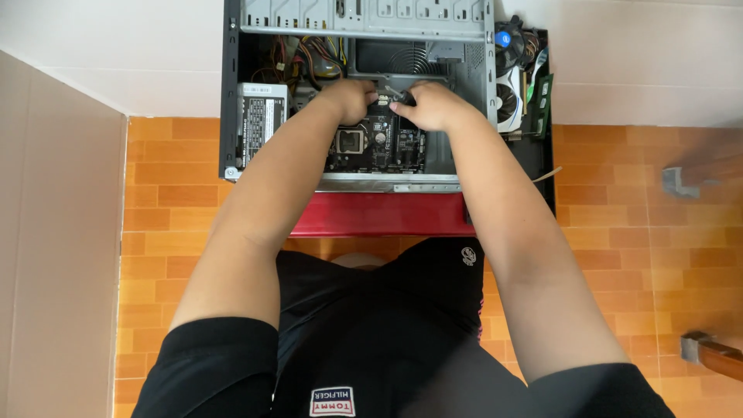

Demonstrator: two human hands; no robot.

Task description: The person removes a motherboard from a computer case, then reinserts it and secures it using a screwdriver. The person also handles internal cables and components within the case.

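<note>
Motherboard (pixel 377 143) inside open computer case (pixel 229 93); left hand (pixel 352 99) and right hand (pixel 429 104) pinch small dark part, perhaps connector, above it.

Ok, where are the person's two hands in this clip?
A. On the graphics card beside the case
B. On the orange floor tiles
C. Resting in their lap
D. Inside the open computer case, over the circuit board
D: the left hand and right hand meet inside the open computer case, just above the circuit board; the graphics card to the right lies untouched.
</note>
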